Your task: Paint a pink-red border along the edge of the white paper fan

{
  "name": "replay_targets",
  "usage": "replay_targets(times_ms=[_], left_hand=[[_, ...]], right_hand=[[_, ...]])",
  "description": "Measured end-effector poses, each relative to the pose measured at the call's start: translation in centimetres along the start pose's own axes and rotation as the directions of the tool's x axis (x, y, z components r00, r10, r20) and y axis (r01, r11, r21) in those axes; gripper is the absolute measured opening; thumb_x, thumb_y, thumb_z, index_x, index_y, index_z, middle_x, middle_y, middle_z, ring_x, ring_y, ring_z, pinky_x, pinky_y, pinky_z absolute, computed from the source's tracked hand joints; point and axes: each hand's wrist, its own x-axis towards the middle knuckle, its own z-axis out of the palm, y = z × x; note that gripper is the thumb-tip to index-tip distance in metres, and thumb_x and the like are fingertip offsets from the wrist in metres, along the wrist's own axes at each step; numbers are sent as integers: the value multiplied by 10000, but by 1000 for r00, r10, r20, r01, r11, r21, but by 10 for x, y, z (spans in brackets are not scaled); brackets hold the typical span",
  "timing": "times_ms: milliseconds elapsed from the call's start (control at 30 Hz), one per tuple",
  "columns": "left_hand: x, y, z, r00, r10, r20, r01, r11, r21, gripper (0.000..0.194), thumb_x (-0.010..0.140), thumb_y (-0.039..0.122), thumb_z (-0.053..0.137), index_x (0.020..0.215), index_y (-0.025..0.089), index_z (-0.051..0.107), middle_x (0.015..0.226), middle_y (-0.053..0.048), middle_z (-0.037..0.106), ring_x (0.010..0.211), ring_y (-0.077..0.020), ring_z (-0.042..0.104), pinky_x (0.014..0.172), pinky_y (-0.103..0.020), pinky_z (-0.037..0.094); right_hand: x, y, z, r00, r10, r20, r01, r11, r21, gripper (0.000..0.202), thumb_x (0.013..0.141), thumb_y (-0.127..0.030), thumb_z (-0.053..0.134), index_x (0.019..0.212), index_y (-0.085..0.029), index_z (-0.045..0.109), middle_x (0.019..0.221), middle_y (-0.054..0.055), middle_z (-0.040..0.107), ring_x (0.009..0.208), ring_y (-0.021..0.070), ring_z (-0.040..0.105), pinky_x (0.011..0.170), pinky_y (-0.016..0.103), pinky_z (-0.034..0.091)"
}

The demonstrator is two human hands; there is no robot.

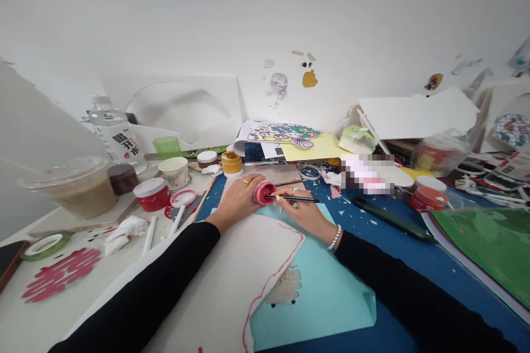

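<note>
My left hand (242,201) holds a small open jar of red paint (263,193), tilted toward me. In my right hand (304,212) is a thin black brush (297,198), its tip inside the jar's mouth. Below my hands lies a large white paper (207,287) with a wavy red line painted along its right edge. It overlaps a light blue sheet (327,303), on which a small greyish cut-out shape (286,285) rests.
At the left are a plastic cup of brown liquid (85,193), a water bottle (118,138), paint jars (152,194) and green tape (45,246). On the right lie a dark cutter (391,218), a red jar (428,198) and a green sheet (492,253).
</note>
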Motion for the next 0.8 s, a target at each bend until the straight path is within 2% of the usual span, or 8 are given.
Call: replay_targets(times_ms=[133,233,333,433,500,633,800], left_hand=[[0,-1,1,999,-36,7,36,999,-13,455,717,315,571,1125,187,415,1144,-88,501,1015,-230,486,841,-340,390],[-1,-4,4,995,-97,-3,97,995,-16,472,716,349,565,1129,187,403,1118,-92,515,970,-241,510,800,-348,406],[-3,-7,5,988,-156,-17,156,988,-19,518,714,387,560,1151,176,377,1116,-108,512,974,-255,507,794,-355,406],[-4,-9,6,982,-188,-12,187,982,-18,526,710,408,559,1145,169,383,1096,-110,522,959,-258,513,786,-354,406],[-4,-10,7,980,-201,-7,201,980,-14,520,709,407,559,1140,171,389,1084,-108,529,956,-259,515,784,-353,406],[-4,-11,10,973,-229,-9,229,973,-6,513,718,404,546,1143,165,385,1076,-112,531,971,-260,512,790,-354,403],[-3,-10,10,971,-241,0,241,971,2,524,711,410,548,1139,153,388,1059,-120,537,933,-270,522,764,-361,409]], right_hand=[[-1,-1,-6,992,119,-40,-109,974,199,152,792,-232,446,855,-187,577,732,21,622,632,133,556,580,265,434],[0,0,-16,978,205,-32,-173,891,420,181,801,-236,411,856,-177,573,691,19,613,578,113,531,521,243,405],[3,5,-25,960,277,36,-251,800,546,178,773,-241,453,876,-168,578,733,33,632,599,110,538,506,231,381],[4,14,-26,935,329,131,-345,766,542,164,706,-256,569,845,-170,561,699,18,626,566,99,524,471,214,339],[4,17,-23,924,332,191,-382,767,515,148,710,-287,575,791,-173,526,626,-4,604,504,87,489,445,208,305],[1,16,-11,947,251,201,-315,849,424,190,769,-310,502,654,-186,416,503,-45,529,425,68,392,446,209,285],[-1,17,0,955,218,201,-274,907,319,170,793,-270,451,653,-192,394,477,-59,477,428,75,388,455,208,284]])
